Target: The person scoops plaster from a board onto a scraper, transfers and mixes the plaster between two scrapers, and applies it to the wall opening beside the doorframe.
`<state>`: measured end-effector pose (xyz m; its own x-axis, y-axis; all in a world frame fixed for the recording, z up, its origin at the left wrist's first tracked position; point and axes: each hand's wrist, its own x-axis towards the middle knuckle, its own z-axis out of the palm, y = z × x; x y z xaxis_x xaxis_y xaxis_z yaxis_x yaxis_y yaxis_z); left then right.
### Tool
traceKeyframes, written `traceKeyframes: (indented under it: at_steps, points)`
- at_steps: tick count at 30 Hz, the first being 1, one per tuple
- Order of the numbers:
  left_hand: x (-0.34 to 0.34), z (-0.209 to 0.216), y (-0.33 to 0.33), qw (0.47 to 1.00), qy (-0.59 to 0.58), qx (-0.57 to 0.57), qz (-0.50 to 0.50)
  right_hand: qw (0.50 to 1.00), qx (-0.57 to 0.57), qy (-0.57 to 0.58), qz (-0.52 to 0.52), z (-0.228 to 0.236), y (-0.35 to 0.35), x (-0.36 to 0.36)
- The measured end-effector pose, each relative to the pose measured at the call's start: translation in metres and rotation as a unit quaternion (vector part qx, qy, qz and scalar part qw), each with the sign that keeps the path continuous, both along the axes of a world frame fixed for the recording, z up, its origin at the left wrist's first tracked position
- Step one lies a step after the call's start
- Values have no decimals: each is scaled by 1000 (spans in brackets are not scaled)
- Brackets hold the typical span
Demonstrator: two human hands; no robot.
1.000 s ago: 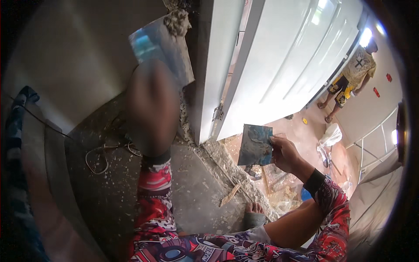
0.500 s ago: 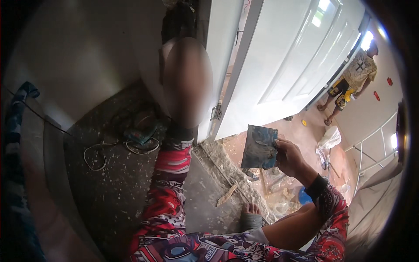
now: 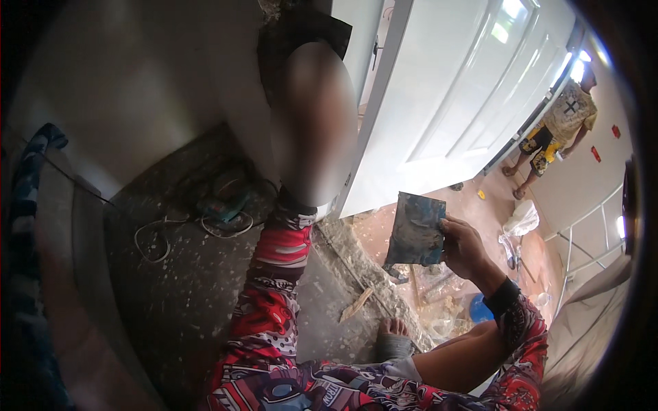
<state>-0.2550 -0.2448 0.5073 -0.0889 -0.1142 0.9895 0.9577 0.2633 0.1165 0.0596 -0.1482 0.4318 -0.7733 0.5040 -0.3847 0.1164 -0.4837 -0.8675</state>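
My left hand (image 3: 319,123) reaches up beside the white door frame (image 3: 355,31); a blur covers most of it and hides the fingers. A dark flat plate with a square corner (image 3: 332,31) stands out past this hand and appears gripped by it, against the wall edge. To the right, my right hand (image 3: 465,246) is closed on the edge of a flat, roughly square scraper plate (image 3: 419,229). That plate is blue-grey and smeared with filler, and it is held up in front of the door (image 3: 466,89).
A green power tool (image 3: 229,205) with a pale cord lies on the spattered dark floor (image 3: 199,288). A rough broken strip (image 3: 356,264) crosses the doorway. Beyond it are plastic scraps, a blue round object (image 3: 480,308), a white bag (image 3: 522,218) and a standing person (image 3: 565,116).
My left hand has shifted right, and the dark plate past it shows more of its square corner. My right hand and its scraper plate have moved slightly right.
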Motion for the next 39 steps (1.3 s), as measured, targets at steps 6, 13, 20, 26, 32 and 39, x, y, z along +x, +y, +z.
traceKeyframes:
  at_steps: [6, 13, 20, 26, 32, 39]
  points:
    - [-14, -11, -17, 995, -1, -36, -91, 999, 12, 38, 18, 0, -1, -6]
    - [-25, -1, -54, 971, -28, -91, -217, 998, 29, 38, 26, 5, -7, -13]
    - [-24, -1, -69, 980, 17, -121, -154, 998, 42, 35, 38, 14, -20, -23]
    - [-32, 5, -75, 962, -70, -103, -243, 998, 53, 28, 37, 10, -17, -22]
    - [-46, 6, -108, 918, -272, -108, -267, 998, 55, 14, 15, 10, -12, -16]
    - [-54, 20, -102, 892, -301, -41, -334, 998, 53, 4, -15, 8, -14, -20]
